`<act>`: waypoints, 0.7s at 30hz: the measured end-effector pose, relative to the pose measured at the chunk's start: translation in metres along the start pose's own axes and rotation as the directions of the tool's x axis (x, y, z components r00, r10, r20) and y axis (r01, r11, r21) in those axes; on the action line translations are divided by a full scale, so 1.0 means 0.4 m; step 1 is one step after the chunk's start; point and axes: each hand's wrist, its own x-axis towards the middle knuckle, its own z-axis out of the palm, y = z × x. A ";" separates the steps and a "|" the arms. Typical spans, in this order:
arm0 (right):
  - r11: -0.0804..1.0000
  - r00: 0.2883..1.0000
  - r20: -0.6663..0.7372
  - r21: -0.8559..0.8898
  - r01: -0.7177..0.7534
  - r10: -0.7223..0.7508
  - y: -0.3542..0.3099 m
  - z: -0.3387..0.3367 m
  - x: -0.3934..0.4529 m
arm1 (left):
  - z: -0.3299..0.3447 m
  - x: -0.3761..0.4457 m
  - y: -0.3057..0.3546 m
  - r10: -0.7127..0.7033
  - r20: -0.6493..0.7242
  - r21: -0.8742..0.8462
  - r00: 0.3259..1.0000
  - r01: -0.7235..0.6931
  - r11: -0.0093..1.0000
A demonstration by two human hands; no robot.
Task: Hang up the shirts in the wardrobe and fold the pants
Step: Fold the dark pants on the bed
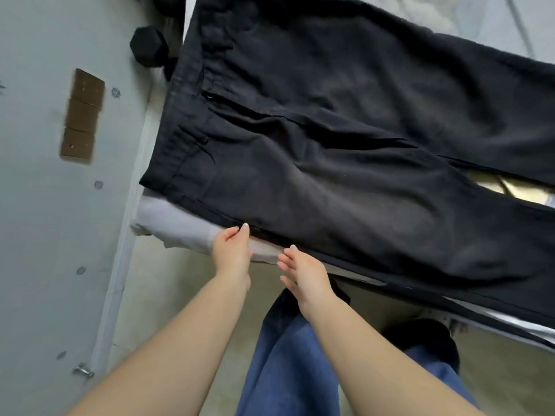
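Note:
A pair of black pants (330, 151) lies spread flat on the bed, waistband to the left and both legs running off to the right. My left hand (232, 250) is at the near edge of the pants just below the waistband, fingertips touching the seam, fingers relaxed. A little to the right, my right hand (303, 274) hovers with its fingers spread and straight, close to the same edge and holding nothing. No shirts are in view.
The bed's white sheet (177, 223) shows under the pants at the near left corner. A grey wall (45, 205) with a brown patch (82, 115) stands on the left. A black dumbbell (150, 46) lies by the bed's far left. My blue-trousered legs (294, 370) stand on the floor.

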 end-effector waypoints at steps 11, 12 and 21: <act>0.831 0.990 -0.121 0.543 0.124 -0.069 -0.039 0.088 0.006 | -0.054 0.118 0.143 -0.057 0.039 -0.415 0.998 0.068 0.907; 0.832 0.988 -0.131 0.537 0.141 -0.082 -0.051 0.087 0.004 | -0.060 0.134 0.169 -0.073 0.051 -0.430 0.996 0.088 0.899; 0.985 0.990 -0.125 0.149 0.086 -0.068 -0.039 0.064 -0.045 | -0.143 0.182 0.196 -0.003 -0.269 -0.176 0.963 -0.045 0.983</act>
